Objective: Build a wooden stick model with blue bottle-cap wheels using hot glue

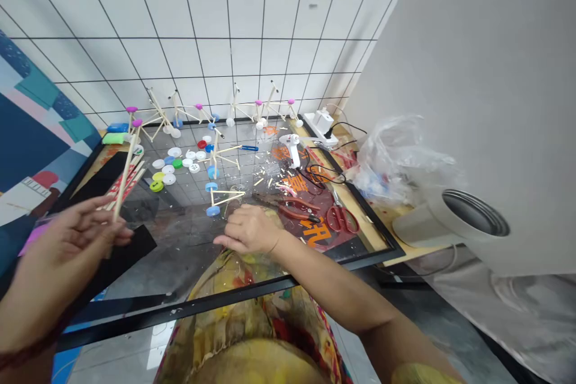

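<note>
My left hand (67, 246) pinches a pale wooden stick (125, 177) upright between thumb and fingers. Close behind it lies a bundle of similar sticks (135, 171) with a red and white wrapper. My right hand (252, 229) rests on the glass tabletop, its fingers curled in and thumb pointing left; nothing shows in it. Just beyond that hand is a stick frame with blue bottle-cap wheels (212, 210). Pliers with red handles (299, 209) lie at its right. Another stick assembly (215, 156) stands farther back.
Loose bottle caps (168, 169) lie left of centre. Several stick-and-cap models (258, 114) line the back edge. A white glue gun (291, 149), its cord, red-handled scissors (342, 219) and a power strip (320, 129) are at right, beside a plastic bag (391, 156) and grey cylinder (427, 222).
</note>
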Demonstrator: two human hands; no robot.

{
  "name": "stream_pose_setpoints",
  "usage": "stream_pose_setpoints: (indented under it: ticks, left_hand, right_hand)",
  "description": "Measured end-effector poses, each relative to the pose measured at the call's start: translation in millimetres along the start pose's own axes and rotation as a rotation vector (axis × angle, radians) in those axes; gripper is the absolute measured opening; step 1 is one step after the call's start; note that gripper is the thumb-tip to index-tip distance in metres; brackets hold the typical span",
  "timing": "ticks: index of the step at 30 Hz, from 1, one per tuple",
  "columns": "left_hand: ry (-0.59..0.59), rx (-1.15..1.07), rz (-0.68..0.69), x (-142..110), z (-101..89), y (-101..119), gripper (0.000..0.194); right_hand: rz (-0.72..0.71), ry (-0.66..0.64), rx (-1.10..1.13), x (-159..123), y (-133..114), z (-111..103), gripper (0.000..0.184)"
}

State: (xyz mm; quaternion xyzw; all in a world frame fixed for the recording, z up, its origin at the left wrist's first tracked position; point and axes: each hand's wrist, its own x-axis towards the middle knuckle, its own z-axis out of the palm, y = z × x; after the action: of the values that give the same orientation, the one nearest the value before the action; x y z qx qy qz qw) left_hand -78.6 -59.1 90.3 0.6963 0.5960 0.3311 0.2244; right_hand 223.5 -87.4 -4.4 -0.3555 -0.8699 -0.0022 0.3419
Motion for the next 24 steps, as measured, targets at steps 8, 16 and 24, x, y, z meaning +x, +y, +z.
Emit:
stream_pose_setpoints:
  ticks: [8,16,24]
  left_hand:
    - [-0.793,-0.616,-0.072,-77.8,93.7,53.2,0.027]
    - [-0.882,-1.164,-0.476,-51.8,132.4,62.9,0.037]
    - [-1.003,-1.249,-0.584,-21.2,160.3,67.2,0.019]
  right_hand:
    - [0.639,0.212,0.849,4.6,-41.5,-19.9,0.029]
    - [0.766,-0.078,-0.261,-51.6,-10.7,-86.3,0.035]
    - [0.770,-0.524,-0.509,-83.2,14.6,-100.4,0.028]
